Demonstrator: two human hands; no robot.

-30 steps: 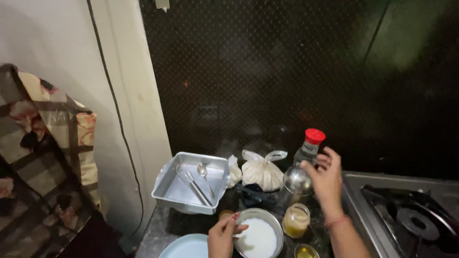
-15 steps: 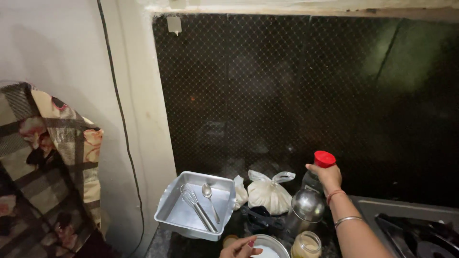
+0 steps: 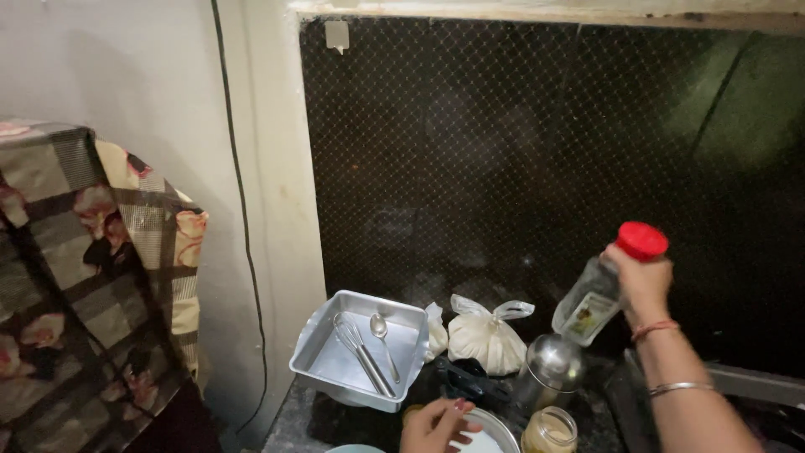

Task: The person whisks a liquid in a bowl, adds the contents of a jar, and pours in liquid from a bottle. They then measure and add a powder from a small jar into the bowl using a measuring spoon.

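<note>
Here my right hand (image 3: 641, 281) is clamped around the neck of a clear red-capped bottle (image 3: 597, 294), held tilted above a steel jar (image 3: 549, 369). My left hand (image 3: 436, 424), fingers loosely curled, rests on the rim of a round steel bowl (image 3: 493, 426) beside a square tray (image 3: 360, 352) holding a whisk (image 3: 359, 348) and a spoon (image 3: 382, 334).

A single head-worn camera looks forward and slightly down from fairly close, facing the dark mesh window (image 3: 545, 168) with the counter (image 3: 335, 424) cut off along the bottom edge, where the dimness probably hides some detail.
</note>
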